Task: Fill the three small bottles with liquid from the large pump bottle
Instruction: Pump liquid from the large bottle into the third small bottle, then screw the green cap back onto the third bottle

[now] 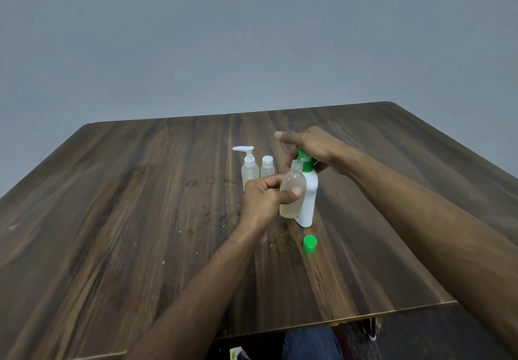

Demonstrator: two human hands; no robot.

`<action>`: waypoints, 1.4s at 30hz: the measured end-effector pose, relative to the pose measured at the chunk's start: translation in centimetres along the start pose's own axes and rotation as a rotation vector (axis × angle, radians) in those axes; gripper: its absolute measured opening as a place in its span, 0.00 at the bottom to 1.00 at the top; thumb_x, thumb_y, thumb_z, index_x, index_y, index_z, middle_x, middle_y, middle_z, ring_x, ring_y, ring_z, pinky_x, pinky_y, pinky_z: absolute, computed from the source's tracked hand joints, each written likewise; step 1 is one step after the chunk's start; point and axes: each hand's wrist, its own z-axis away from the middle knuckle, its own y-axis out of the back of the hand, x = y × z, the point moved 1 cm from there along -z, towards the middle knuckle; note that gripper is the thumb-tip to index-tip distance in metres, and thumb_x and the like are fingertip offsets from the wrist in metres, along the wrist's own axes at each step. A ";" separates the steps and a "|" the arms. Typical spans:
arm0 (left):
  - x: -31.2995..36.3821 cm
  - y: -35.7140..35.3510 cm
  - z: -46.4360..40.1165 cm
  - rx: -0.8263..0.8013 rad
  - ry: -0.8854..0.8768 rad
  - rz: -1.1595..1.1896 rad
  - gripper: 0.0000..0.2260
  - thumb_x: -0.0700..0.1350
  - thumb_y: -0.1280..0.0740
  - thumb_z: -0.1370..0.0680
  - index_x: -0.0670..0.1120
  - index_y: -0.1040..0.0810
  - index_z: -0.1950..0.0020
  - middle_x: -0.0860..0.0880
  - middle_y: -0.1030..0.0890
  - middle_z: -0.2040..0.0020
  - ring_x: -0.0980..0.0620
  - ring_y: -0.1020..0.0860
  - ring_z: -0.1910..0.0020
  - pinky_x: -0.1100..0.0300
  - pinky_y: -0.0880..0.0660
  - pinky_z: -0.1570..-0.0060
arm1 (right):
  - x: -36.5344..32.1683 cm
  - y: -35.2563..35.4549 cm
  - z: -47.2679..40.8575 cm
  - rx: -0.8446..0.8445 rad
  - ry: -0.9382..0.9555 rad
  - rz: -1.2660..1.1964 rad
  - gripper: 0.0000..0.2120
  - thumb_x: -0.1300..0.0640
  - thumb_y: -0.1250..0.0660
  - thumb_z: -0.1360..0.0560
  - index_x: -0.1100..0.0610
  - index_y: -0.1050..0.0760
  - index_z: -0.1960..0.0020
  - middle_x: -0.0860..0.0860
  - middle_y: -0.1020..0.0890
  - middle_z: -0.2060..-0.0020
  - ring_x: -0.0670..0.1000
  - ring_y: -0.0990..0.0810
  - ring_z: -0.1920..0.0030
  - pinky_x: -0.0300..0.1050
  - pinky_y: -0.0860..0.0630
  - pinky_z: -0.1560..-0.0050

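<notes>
Here, mid-fill on a dark wood table (pixel 140 205): white pump bottle (pixel 308 199) standing upright near the table's middle, green pump head (pixel 304 160) on top. Right hand (pixel 314 146) laid over that pump head, palm down, forefinger stretched straight out, apparently pressing; other fingers hidden behind the pump, so curl hard to judge. Left hand (pixel 263 197) gripping an open clear bottle (pixel 291 191), thumb across its front, fingers wrapped behind, holding it up against the near-left side of the pump bottle with its bare neck right under the green spout. Pale yellowish liquid pooled low in that clear bottle, far from full by the look of it.

Just left of the pump bottle and slightly farther back, two more small bottles standing side by side: one with a white mini pump (pixel 248 169), one with a white flip cap (pixel 267 166), both closed, both seemingly holding some pale liquid. Loose green cap (pixel 310 243) lying on the table just in front of the pump bottle.

Likely the third bottle under way. Next move probably more pump strokes with the neck kept square under the spout, then picking up the green cap and screwing it on.

No brand, label or readable writing visible on any bottle.
</notes>
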 end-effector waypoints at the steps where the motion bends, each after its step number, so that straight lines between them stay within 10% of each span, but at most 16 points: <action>1: -0.1 0.0 0.0 0.005 0.000 -0.006 0.11 0.35 0.28 0.30 0.43 0.16 0.49 0.47 0.15 0.56 0.51 0.19 0.59 0.56 0.21 0.57 | 0.0 0.0 0.0 -0.005 -0.004 -0.008 0.27 0.36 0.34 0.23 0.61 0.19 0.58 0.53 0.17 0.65 0.48 0.20 0.70 0.42 0.24 0.64; 9: -0.9 0.5 1.5 0.008 -0.013 0.040 0.11 0.33 0.29 0.29 0.45 0.16 0.51 0.49 0.15 0.58 0.54 0.18 0.60 0.58 0.21 0.58 | 2.1 0.2 0.6 0.236 -0.018 -0.187 0.37 0.26 0.41 0.25 0.60 0.18 0.47 0.55 0.15 0.54 0.53 0.18 0.54 0.52 0.22 0.49; 14: -2.6 2.6 3.6 0.141 -0.131 0.010 0.13 0.33 0.28 0.30 0.45 0.17 0.48 0.48 0.14 0.54 0.52 0.17 0.56 0.56 0.19 0.54 | 8.7 -0.6 3.7 0.719 0.134 -0.201 0.21 0.38 0.36 0.30 0.55 0.27 0.67 0.49 0.25 0.73 0.55 0.25 0.68 0.66 0.21 0.59; 18: -4.0 4.0 5.8 0.176 -0.142 0.028 0.14 0.32 0.28 0.30 0.46 0.18 0.49 0.50 0.14 0.55 0.53 0.16 0.56 0.57 0.20 0.56 | 11.7 -3.2 8.0 0.470 0.236 0.108 0.13 0.49 0.28 0.25 0.53 0.23 0.65 0.47 0.22 0.72 0.51 0.24 0.69 0.54 0.24 0.64; 24: -4.5 5.6 7.8 0.186 -0.184 0.018 0.14 0.31 0.28 0.31 0.43 0.18 0.48 0.51 0.14 0.57 0.55 0.17 0.58 0.64 0.22 0.59 | 10.8 -6.6 10.0 0.082 0.149 0.763 0.18 0.38 0.35 0.22 0.47 0.22 0.38 0.47 0.18 0.42 0.54 0.20 0.44 0.51 0.23 0.49; 31: -4.7 6.2 8.7 0.156 -0.215 -0.026 0.15 0.31 0.28 0.31 0.49 0.18 0.52 0.55 0.15 0.59 0.57 0.17 0.58 0.64 0.23 0.59 | 5.5 -6.6 10.8 0.087 0.403 -0.092 0.06 0.61 0.25 0.24 0.52 0.19 0.51 0.54 0.18 0.61 0.50 0.22 0.66 0.49 0.20 0.63; 42: -4.7 6.6 8.6 0.117 -0.242 -0.126 0.16 0.32 0.27 0.31 0.46 0.18 0.46 0.47 0.15 0.54 0.55 0.18 0.56 0.61 0.22 0.55 | -0.8 -5.5 10.4 -0.203 0.671 0.589 0.10 0.58 0.24 0.25 0.59 0.16 0.45 0.52 0.15 0.53 0.52 0.19 0.54 0.52 0.22 0.49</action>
